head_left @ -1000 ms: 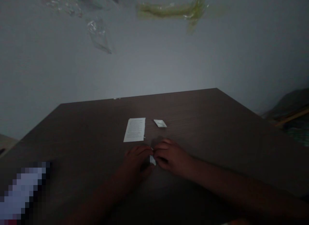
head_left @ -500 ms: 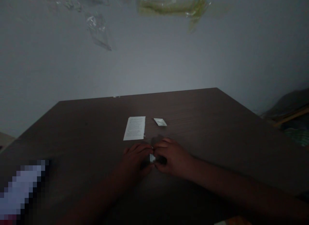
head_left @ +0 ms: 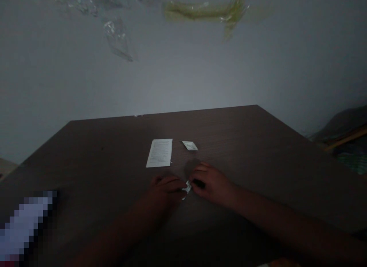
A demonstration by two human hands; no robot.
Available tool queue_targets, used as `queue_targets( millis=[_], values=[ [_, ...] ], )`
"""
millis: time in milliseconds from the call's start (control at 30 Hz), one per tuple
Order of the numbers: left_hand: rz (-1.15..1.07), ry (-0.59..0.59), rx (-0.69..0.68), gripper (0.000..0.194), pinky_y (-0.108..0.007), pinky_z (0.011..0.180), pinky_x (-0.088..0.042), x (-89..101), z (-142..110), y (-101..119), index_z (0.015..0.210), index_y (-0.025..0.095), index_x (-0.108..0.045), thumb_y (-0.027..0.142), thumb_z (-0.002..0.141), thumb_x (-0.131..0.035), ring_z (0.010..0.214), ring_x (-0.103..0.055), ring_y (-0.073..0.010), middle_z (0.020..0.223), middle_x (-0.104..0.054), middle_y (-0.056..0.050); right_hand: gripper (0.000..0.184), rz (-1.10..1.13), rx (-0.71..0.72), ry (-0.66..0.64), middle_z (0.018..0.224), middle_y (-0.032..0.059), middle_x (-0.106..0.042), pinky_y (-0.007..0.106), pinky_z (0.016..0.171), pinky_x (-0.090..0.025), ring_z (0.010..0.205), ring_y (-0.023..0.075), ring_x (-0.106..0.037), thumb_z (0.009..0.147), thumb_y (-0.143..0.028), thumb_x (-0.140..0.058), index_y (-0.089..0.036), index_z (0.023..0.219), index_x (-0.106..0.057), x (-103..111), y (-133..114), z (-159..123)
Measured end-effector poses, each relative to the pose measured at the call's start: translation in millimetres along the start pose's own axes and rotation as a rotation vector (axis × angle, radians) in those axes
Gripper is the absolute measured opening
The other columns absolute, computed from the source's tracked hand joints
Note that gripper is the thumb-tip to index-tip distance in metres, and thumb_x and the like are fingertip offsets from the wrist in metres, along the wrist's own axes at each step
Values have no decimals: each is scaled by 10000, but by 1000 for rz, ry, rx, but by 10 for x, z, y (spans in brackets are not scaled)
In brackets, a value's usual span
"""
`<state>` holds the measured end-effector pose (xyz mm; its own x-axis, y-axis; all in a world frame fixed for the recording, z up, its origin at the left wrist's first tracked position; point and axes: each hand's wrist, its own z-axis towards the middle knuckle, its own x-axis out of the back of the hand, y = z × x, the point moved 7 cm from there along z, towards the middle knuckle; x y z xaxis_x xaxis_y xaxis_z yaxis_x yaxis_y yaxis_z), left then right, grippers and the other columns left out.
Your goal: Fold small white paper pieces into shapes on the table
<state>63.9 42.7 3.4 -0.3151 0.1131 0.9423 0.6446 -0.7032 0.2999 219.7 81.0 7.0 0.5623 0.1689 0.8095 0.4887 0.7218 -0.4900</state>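
Note:
Between my two hands is a small piece of white paper (head_left: 187, 188), mostly covered by fingers. My left hand (head_left: 169, 188) is closed on its left side, with fingertips pressed to it. From the right, my right hand (head_left: 210, 184) pinches the paper's upper edge, its fingers curled. Dim light hides the exact shape of the paper and any fold. Just beyond the hands lie a printed sheet of paper (head_left: 159, 153) and, to its right, a small folded white paper (head_left: 190, 145).
The dark wooden table (head_left: 229, 133) meets a pale wall (head_left: 186, 75) at the back. Clear tape (head_left: 117, 37) and yellow tape (head_left: 200, 11) cling to the wall. At the left front lies a pixelated, light-coloured object (head_left: 27, 223). Dark clutter (head_left: 346, 125) stands past the right edge.
My hands have shifted slightly: the right moved a little to the right, and the fingertips are less tightly together. More of the small paper shows, now tilted. The papers beyond have stayed put.

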Motion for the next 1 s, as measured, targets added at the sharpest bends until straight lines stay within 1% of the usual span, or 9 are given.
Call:
queue_targets(
  millis=[100, 200, 300, 400, 533, 667, 767, 900, 1000],
  values=[
    [18, 29, -27, 347, -412, 1052, -392, -48, -7, -10, 1147, 326, -778, 72, 998, -593, 1245, -699, -241, 1296, -817, 55, 131, -30, -43, 16, 907, 38, -716, 371, 896, -508, 911, 219, -646, 895, -80, -709, -210, 906, -692, -29, 10, 9],
    [-11, 23, -54, 342, -376, 1022, -406, 7, -5, 37, 1137, 324, -778, 80, 1006, -577, 1235, -705, -222, 1266, -826, 58, 139, -47, -72, 24, 894, 35, -698, 361, 876, -503, 897, 216, -631, 887, -75, -714, -210, 879, -682, -39, 49, 24],
    [-44, -36, -5, 366, -373, 1072, -401, 84, 11, 85, 1201, 324, -776, 88, 1019, -564, 1257, -696, -219, 1308, -814, 48, 146, -42, -104, 29, 896, 35, -692, 349, 857, -500, 891, 213, -628, 896, -67, -701, -210, 873, -684, -3, 115, 42],
    [-32, -47, 37, 388, -394, 1068, -412, 149, 35, 114, 1157, 308, -788, 44, 981, -565, 1252, -702, -240, 1304, -815, 46, 145, -19, -128, 21, 910, 37, -697, 351, 863, -501, 907, 215, -638, 901, -64, -698, -208, 887, -689, 46, 152, 48],
    [-32, -64, 7, 387, -399, 1021, -427, 130, 57, 141, 1177, 306, -772, 39, 963, -592, 1210, -723, -245, 1273, -820, 28, 127, -4, -140, -20, 945, 44, -692, 361, 862, -506, 950, 233, -647, 878, -111, -743, -212, 916, -675, 62, 110, 10],
    [34, -25, 2, 501, -381, 1010, -421, 100, 49, 134, 1291, 332, -729, 7, 943, -576, 1191, -712, -240, 1261, -808, 41, 175, -12, -167, -30, 977, 55, -684, 371, 863, -507, 969, 245, -637, 835, -123, -763, -214, 934, -651, 52, 54, -30],
    [54, -5, -28, 486, -389, 987, -411, 74, 32, 142, 1255, 343, -726, 1, 944, -576, 1187, -712, -242, 1262, -807, 58, 189, -8, -189, -27, 958, 53, -678, 371, 864, -504, 969, 247, -637, 813, -111, -761, -214, 916, -641, 39, 52, -27],
    [71, -1, -12, 487, -420, 973, -390, 54, 24, 116, 1254, 335, -712, -19, 952, -568, 1191, -707, -255, 1274, -806, 59, 212, 3, -199, -6, 938, 35, -674, 373, 875, -500, 966, 242, -638, 787, -103, -766, -221, 899, -631, 33, 73, -12],
    [62, -16, -17, 462, -411, 953, -397, 69, 37, 136, 1226, 327, -727, -15, 951, -581, 1190, -710, -256, 1271, -809, 48, 222, 12, -201, 1, 932, 35, -676, 370, 862, -496, 949, 239, -636, 768, -92, -763, -217, 891, -627, 22, 81, -12]
  ],
)
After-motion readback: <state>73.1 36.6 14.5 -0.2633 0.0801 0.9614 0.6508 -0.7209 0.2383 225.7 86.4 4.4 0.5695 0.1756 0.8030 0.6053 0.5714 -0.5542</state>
